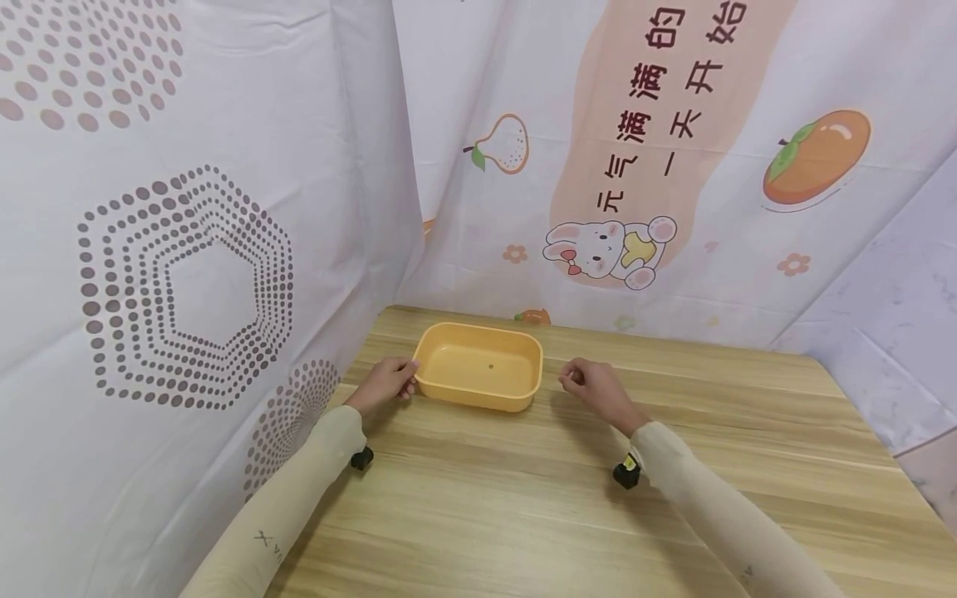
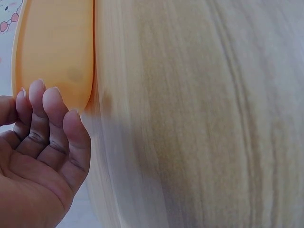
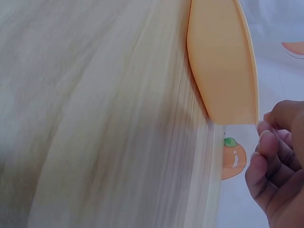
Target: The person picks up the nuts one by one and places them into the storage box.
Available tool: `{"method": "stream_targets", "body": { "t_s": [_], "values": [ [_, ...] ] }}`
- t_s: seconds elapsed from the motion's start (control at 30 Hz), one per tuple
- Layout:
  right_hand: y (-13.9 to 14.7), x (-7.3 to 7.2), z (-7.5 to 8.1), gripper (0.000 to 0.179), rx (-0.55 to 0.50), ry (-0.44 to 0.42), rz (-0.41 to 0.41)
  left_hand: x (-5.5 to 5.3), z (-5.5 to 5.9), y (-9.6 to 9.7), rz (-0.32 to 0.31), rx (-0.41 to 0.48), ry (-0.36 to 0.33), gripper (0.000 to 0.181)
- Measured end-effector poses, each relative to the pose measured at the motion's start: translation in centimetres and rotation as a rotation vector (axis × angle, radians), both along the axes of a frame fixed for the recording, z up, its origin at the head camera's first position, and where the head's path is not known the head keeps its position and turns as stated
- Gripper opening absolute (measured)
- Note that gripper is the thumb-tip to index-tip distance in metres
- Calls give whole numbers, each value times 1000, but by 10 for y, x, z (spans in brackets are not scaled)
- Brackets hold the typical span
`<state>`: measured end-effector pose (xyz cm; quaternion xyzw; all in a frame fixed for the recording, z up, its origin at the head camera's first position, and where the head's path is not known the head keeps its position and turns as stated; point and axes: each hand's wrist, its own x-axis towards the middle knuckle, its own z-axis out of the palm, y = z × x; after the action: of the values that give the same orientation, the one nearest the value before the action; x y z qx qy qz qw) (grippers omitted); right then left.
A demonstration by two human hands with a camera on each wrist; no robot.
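A shallow yellow-orange plastic bin [image 1: 478, 399] with rounded corners stands upright on the wooden table, a small dark spot on its inner floor. At its left end my left hand [image 1: 386, 380] pinches the rim with thumb and fingertips; in the left wrist view the fingers [image 2: 56, 107] overlap the bin's end. My right hand [image 1: 596, 389] hovers off the bin's right end, apart from it. Its fingers are loosely curled, the thumb near the index fingertip, and nothing shows between them. The right wrist view has the bin [image 3: 223, 61] just beyond these fingertips.
The wood-grain table [image 1: 478, 507] runs under both arms. A white curtain with dotted patterns [image 1: 217, 299] hangs along the left. Behind the bin hangs a printed cloth [image 1: 733, 241] with fruit, a rabbit and lettering. Each wrist bears a small black device [image 1: 626, 472].
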<state>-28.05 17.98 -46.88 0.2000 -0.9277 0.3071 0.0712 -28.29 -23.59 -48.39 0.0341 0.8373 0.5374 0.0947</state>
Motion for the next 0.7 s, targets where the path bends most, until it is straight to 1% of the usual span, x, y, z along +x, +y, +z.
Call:
{"method": "stream_targets", "body": {
  "t_s": [0.2, 0.47, 0.7],
  "values": [
    [-7, 1, -1, 8, -13, 9, 14, 0, 0, 0, -2, 5, -4, 34],
    [-14, 2, -3, 9, -7, -25, 24, 0, -2, -2, -6, 27, -15, 34],
    [-19, 2, -2, 9, 4, -11, 25, 0, -1, -1, -9, 25, -11, 34]
  ]
}}
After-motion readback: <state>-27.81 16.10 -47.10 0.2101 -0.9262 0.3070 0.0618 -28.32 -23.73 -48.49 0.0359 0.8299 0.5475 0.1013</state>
